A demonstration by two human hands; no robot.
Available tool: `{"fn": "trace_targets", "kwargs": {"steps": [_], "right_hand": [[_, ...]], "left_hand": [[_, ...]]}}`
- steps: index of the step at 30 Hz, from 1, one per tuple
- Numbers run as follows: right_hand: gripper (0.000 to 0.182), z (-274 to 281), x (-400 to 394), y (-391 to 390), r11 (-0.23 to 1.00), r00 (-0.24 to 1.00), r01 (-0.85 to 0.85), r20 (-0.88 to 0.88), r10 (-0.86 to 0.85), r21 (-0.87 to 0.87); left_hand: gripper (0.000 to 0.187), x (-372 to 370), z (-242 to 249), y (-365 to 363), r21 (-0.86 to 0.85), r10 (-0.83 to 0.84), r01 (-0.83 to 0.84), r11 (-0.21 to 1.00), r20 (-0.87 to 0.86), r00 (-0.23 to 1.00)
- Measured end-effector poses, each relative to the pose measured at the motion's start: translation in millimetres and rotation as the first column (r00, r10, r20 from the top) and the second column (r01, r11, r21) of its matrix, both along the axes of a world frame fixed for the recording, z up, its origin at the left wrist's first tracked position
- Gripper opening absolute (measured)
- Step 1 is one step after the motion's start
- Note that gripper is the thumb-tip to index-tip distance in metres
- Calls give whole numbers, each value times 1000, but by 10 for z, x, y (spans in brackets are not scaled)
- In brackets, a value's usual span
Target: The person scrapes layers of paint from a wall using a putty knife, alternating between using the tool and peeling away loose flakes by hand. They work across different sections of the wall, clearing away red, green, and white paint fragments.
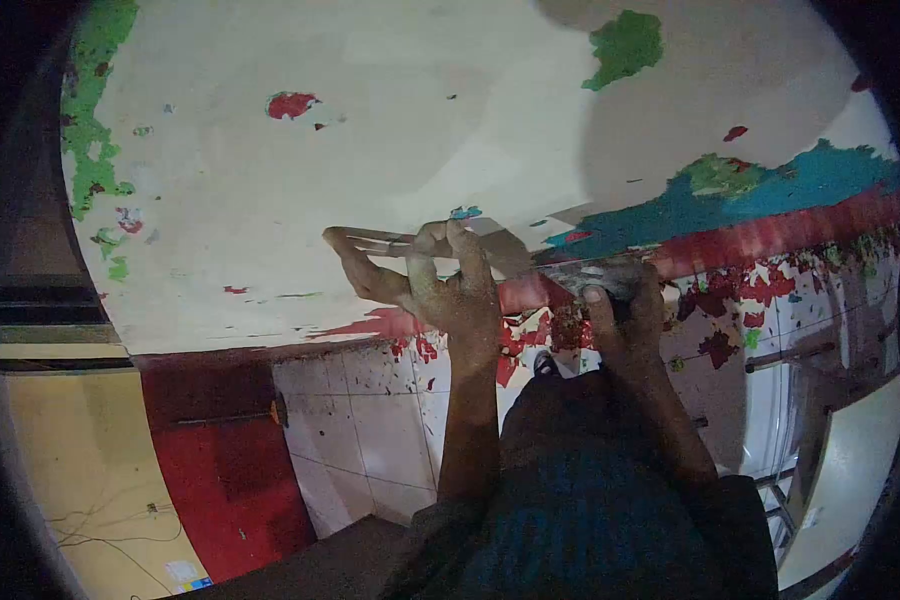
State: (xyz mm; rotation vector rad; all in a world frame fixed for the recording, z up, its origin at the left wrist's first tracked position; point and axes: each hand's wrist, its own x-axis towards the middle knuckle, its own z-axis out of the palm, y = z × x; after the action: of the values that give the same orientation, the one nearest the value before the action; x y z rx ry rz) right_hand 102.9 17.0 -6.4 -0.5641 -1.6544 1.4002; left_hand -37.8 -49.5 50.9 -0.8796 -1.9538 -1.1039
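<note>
A cream painted wall (pixel 370 150) with worn patches stands in front of me. My left hand (pixel 455 290) is raised against its lower part, fingers bent and thumb stretched left. Between thumb and fingers runs a thin flat strip (pixel 382 240), its kind unclear. To the right, my right hand (pixel 630 305) is closed around a scraper (pixel 582 276) with a greyish, worn blade. The scraper lies along the edge where teal paint (pixel 620 228) meets a red band (pixel 770 235). My right palm and fingers hide its grip.
Red and green paint flakes (pixel 715 350) litter the tiled floor (pixel 370 410) along the wall's foot. A dark shoe (pixel 545 364) shows below my hands. At left is a red panel (pixel 230 450) beside a yellowish surface with wires (pixel 100 460). A pale board (pixel 840 480) and metal frames stand right.
</note>
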Motion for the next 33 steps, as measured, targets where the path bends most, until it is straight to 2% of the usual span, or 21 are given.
{"fn": "trace_targets", "kwargs": {"steps": [2,5,10,13,14,15,17,18,21,22,23,25,26,28,29,31,33], "right_hand": [[26,-99,13,4,999,999,35,-27,-34,29],[26,-135,41,-16,997,996,57,-67,-61,-49],[26,-157,62,-29,995,997,29,-65,-35,-95],[27,-99,45,-38,996,1000,10,-26,-13,-90],[27,-80,40,-45,996,1000,6,2,-6,-93],[27,-69,31,-46,997,1000,5,12,-4,-74],[27,-60,1,-41,999,999,6,32,-5,-34],[28,-61,-31,-54,998,1000,22,0,-22,-65],[28,-81,-109,-106,989,997,17,-66,-27,-148],[28,-93,-117,-112,985,997,-13,-75,0,-170],[28,-106,-125,-116,981,996,-41,-85,25,-192],[28,-203,-157,-131,995,1000,-7,-23,5,-96],[27,-235,-167,-150,999,1000,9,8,-9,-48],[27,-145,-234,-234,989,996,30,-81,-42,-144],[28,-114,-260,-261,981,990,36,-125,-61,-191],[27,-180,-276,-279,992,993,42,-101,-54,-121],[27,-215,-296,-307,991,992,56,-105,-69,-121]], "left_hand": [[11,-21,-79,-9,21,-4,3,1000,42,999],[10,-74,-136,-39,21,-7,7,1000,29,1000],[4,-104,-21,-98,31,35,-28,999,-223,974],[8,-136,-42,-389,-301,40,-155,941,-355,934],[11,-166,-85,-397,-282,-3,-106,954,-360,933],[23,-189,-112,-397,-264,-47,-56,963,-366,929],[41,-211,-180,-233,-55,-102,88,995,-342,934],[59,-220,-196,-290,-297,-31,-71,952,-326,945],[63,-362,-318,-283,-541,-167,-64,839,-368,915],[63,-402,-331,-334,-626,-188,-122,770,-406,894],[61,-443,-310,-371,-669,-253,-136,730,-450,856],[57,-494,-250,-431,-745,-389,-173,644,-514,765],[55,-481,-210,-440,-800,-445,-144,583,-462,767],[52,-444,-95,-438,-889,-546,-87,449,-350,761],[51,-445,-60,-442,-891,-544,-76,448,-339,767],[51,-473,4,-448,-894,-542,-57,444,-318,778],[49,-525,84,-448,-854,-488,-87,513,-373,789]]}}
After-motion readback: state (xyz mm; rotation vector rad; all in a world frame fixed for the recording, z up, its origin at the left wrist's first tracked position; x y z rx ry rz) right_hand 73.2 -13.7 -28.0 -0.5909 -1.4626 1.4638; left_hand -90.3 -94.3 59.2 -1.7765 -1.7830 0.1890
